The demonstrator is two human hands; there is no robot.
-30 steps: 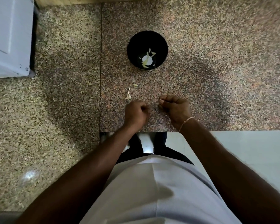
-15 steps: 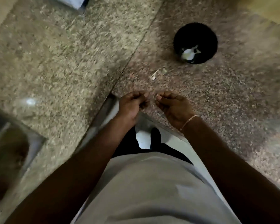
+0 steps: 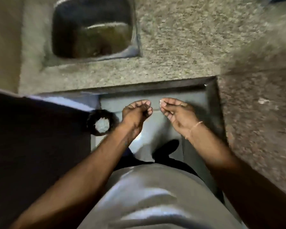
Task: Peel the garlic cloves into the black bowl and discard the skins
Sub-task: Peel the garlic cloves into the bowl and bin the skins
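Observation:
My right hand [image 3: 177, 113] is held palm up over the floor and pinches a small pale scrap of garlic skin [image 3: 161, 101] at its fingertips. My left hand [image 3: 135, 111] is just to its left, fingers curled in toward the thumb, and nothing shows inside it. The view is blurred. A black round container [image 3: 102, 123] with something pale inside stands low at the left, beside my left wrist. The black bowl is out of view.
A steel sink [image 3: 92, 28] is set into the speckled stone counter [image 3: 180, 47] ahead. The counter wraps round to the right, with a pale scrap [image 3: 262, 101] lying on it. A dark surface fills the left side. Below my hands is grey floor.
My head has swung left, so the bowl and the pink counter have left view and the sink has come in. Both hands have come off the counter and now hover over the floor.

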